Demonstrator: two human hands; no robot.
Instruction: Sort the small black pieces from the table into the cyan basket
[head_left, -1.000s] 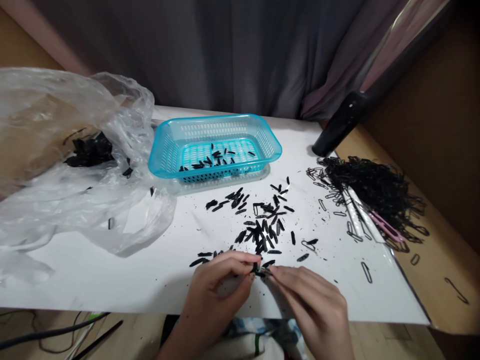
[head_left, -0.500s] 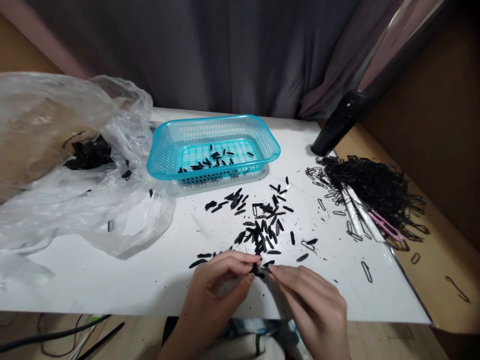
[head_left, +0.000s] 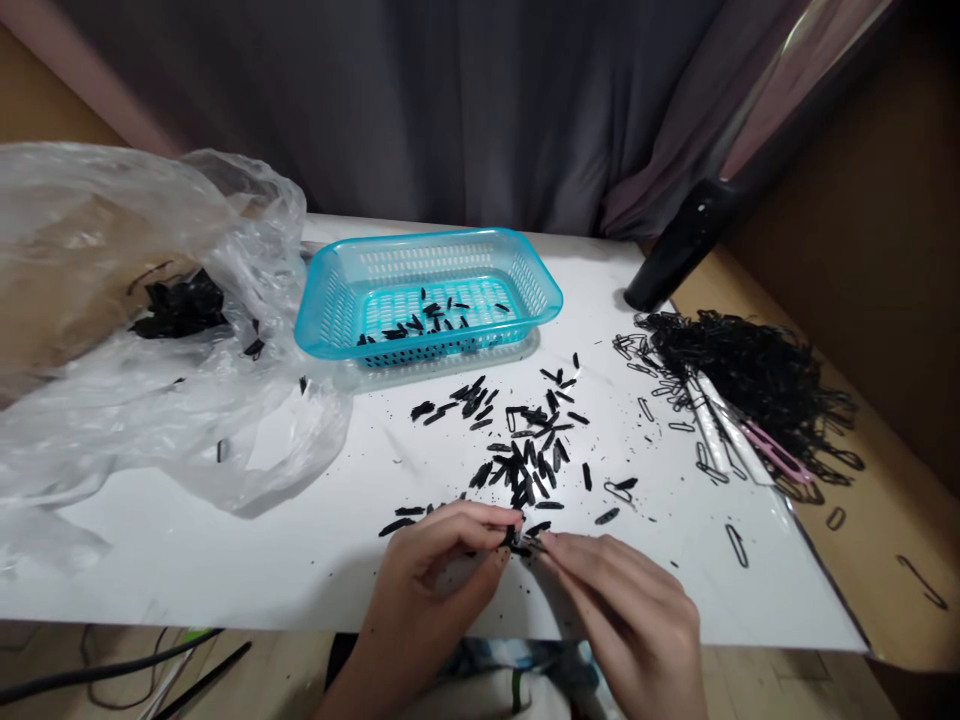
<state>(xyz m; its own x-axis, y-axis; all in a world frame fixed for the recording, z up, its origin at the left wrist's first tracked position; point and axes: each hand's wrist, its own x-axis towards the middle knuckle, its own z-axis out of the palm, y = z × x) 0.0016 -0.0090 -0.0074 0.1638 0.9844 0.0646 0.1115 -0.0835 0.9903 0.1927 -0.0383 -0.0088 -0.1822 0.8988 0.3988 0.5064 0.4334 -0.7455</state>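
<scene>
Left hand (head_left: 412, 562), in front of the blue basket (head_left: 427, 260): finger and thumb nearly together on a small black piece (head_left: 510, 537). Right hand (head_left: 634, 592), likewise before the basket: fingertips pinched round a slim item (head_left: 532, 544) (too small to identify).

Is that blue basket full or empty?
Neither: the blue basket holds scattered small black pieces, and its bottom shows around them.

Basket (head_left: 330, 348) — translucent blue; small pieces (head_left: 514, 465) — black; tabletop (head_left: 247, 560) white; handle (head_left: 801, 474) pink; curtain (head_left: 375, 120) dark grey
</scene>
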